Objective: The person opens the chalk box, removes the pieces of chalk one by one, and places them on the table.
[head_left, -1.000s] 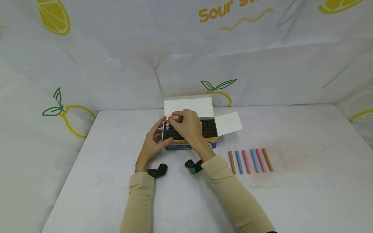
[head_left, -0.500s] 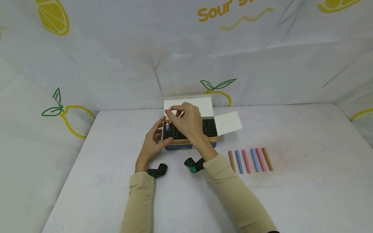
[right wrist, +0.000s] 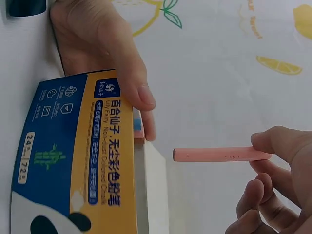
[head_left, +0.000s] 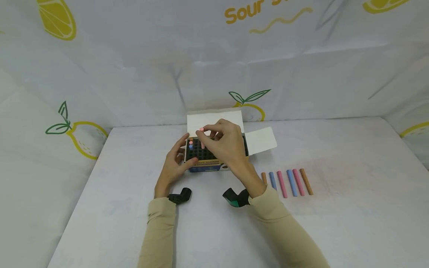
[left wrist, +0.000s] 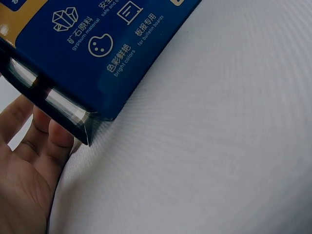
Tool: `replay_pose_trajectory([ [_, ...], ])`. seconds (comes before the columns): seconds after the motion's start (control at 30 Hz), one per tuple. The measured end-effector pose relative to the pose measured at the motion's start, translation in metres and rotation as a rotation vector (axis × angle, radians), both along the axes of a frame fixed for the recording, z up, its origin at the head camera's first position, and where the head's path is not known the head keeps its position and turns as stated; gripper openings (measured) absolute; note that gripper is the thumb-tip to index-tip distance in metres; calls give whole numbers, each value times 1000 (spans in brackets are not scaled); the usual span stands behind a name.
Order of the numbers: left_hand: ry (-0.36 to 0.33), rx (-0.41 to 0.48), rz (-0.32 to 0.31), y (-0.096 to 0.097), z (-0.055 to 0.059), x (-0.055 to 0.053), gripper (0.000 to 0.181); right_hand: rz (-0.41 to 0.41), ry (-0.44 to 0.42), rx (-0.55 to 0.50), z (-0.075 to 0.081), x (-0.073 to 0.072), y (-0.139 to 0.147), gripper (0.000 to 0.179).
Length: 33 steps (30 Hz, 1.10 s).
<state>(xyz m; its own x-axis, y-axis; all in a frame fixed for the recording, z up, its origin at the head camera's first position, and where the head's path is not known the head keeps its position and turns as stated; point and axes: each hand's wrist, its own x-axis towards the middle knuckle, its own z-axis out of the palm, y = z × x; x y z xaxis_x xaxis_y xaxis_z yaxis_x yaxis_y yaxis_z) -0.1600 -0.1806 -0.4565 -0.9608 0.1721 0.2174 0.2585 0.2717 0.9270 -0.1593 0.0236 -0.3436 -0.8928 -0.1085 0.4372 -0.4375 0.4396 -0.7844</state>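
A pink chalk is pinched by the right hand above the open chalk box, steadied by the left hand. Apparently two sticks are slotted; six chalks remain on the worktop.

Makeshift recording booth: table walled by lemon-print cloth
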Motion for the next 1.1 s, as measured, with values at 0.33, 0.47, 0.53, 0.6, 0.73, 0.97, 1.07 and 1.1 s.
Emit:
replay_pose_trajectory([
  [0.33, -4, 9, 5, -1, 0, 0, 81, 13, 57, -21, 4, 17, 24, 15],
  [0.47, -8, 10, 5, -1, -1, 1, 81, 26, 60, -19, 4, 22, 33, 13],
  [0.53, -12, 8, 4, -1, -1, 1, 81, 29, 58, -13, 3, 25, 39, 12],
  [0.6, -13, 4, 1, -1, -2, 1, 81, 24, 58, -3, 2, 28, 46, 11],
  [0.73, -5, -8, -3, -1, -1, 1, 81, 2, 55, 13, -2, 32, 61, 10],
  [0.97, 6, -17, -10, 0, 1, 0, 81, -74, 33, 62, -6, 38, 84, 11],
  [1.07, 4, -18, -6, 0, 1, 1, 81, -92, 30, 84, -8, 41, 93, 10],
  [1.1, 4, -18, -6, 0, 1, 1, 81, -94, 33, 94, -9, 42, 97, 10],
])
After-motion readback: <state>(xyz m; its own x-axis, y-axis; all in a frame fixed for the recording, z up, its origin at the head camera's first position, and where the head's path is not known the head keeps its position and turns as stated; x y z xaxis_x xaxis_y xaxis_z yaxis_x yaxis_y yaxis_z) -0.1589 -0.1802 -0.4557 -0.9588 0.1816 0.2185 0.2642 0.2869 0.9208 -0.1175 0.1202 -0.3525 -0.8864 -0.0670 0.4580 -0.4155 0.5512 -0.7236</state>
